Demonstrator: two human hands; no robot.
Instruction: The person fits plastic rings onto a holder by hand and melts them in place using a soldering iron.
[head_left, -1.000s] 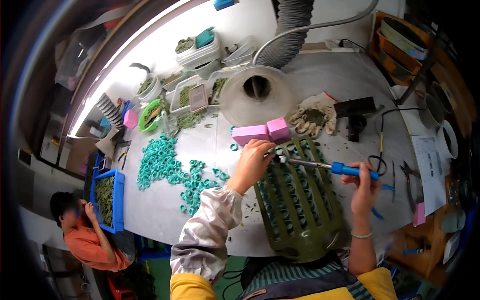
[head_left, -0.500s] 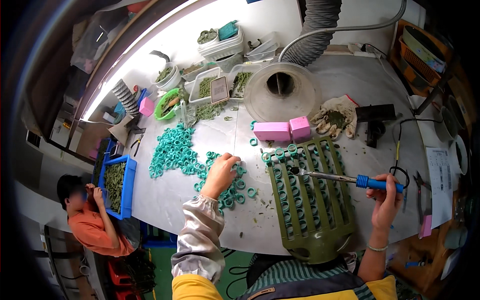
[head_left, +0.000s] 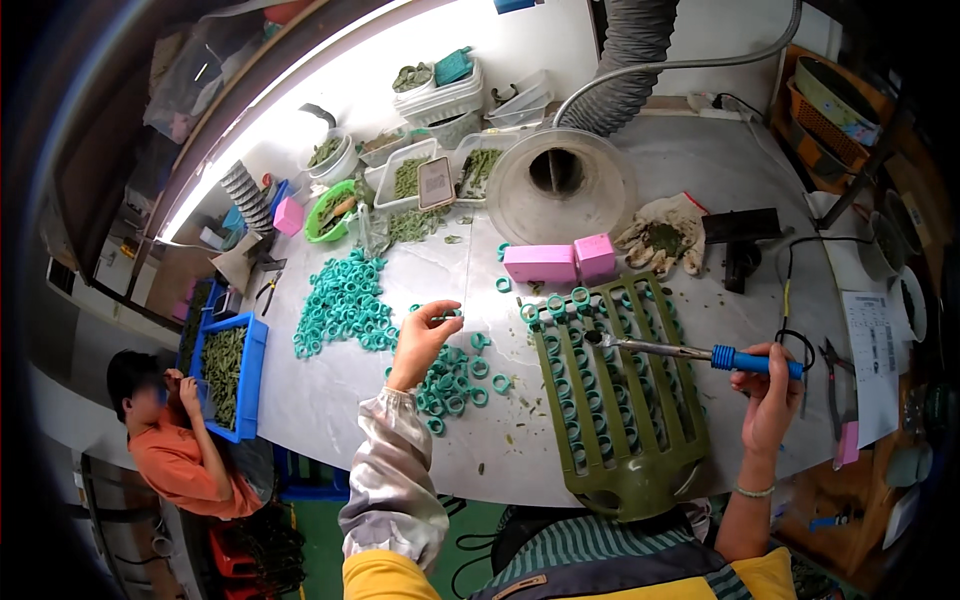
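Grey tbl [head_left: 320, 415] w/ teal rings [head_left: 345, 298]; green flr [head_left: 325, 540], wht wall [head_left: 735, 82] behind.

White glare from strip light [head_left: 275, 95], upper left, nearby wall [head_left: 440, 25] washed out, fisheye-bent edges, black corners

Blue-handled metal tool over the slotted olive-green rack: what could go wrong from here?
1. The blue-handled metal tool in the right hand reaches over the slotted olive-green rack; a dip might knock the small round teal rings there askew.
2. Loose teal rings lie beside the left hand and its silvery fabric sleeve; a brush could scatter them.
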